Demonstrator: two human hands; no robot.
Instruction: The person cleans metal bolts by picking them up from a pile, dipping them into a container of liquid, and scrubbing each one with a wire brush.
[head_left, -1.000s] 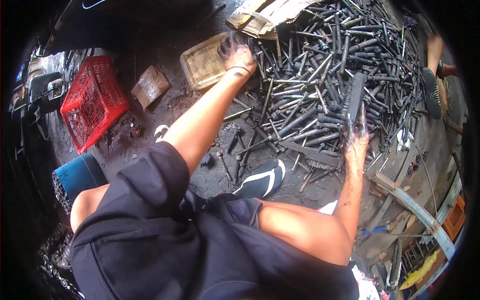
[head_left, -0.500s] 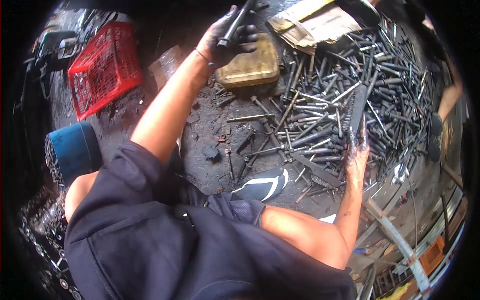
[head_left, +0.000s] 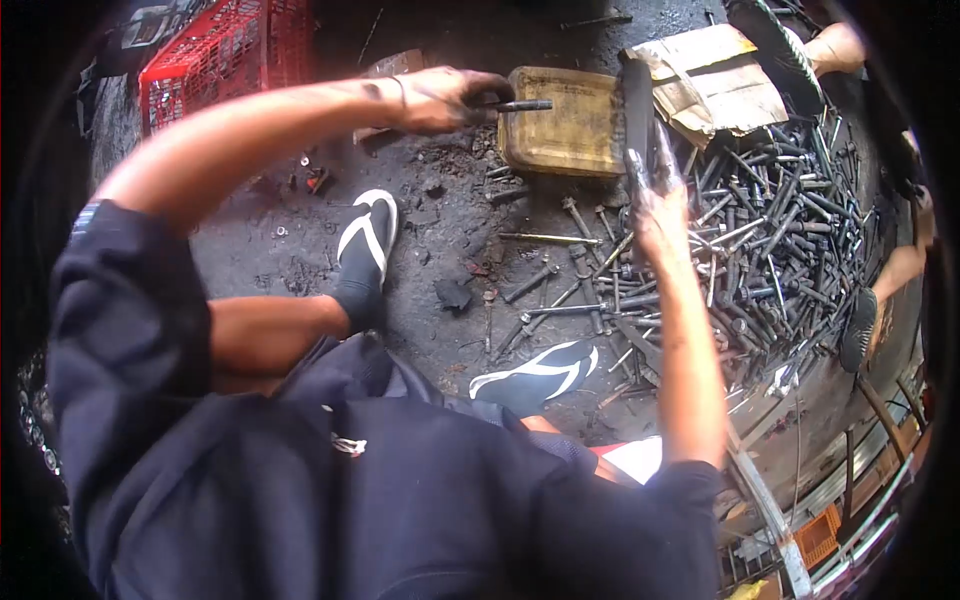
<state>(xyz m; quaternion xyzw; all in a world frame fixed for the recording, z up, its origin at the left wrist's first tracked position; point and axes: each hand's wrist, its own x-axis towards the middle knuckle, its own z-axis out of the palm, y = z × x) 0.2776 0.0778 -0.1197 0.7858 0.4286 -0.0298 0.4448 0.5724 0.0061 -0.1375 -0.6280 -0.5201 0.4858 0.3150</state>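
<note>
My left hand [head_left: 450,100], blackened at the fingers, is closed around a dark bolt [head_left: 527,106]; the shank points right, over the yellow container. In my right hand [head_left: 660,205] is a long dark brush [head_left: 637,108], held upright between blackened fingers at the container's right edge. The bolt and the brush are apart. Below and right of my right hand spreads a big pile of greasy bolts [head_left: 775,235]. The grimy yellow container [head_left: 565,145] lies on the ground between my hands.
Folded cardboard [head_left: 705,85] rests at the pile's upper edge. A red plastic crate [head_left: 215,65] is at upper left. Metal frames [head_left: 770,510] stand at lower right. Another person's arm [head_left: 900,270] shows at right. My sandalled feet [head_left: 370,240] are on the dirty ground.
My left hand has come down and turned, bringing the bolt to point right. My right hand has lifted the brush up and left from the pile to beside the container. The view has shifted.
</note>
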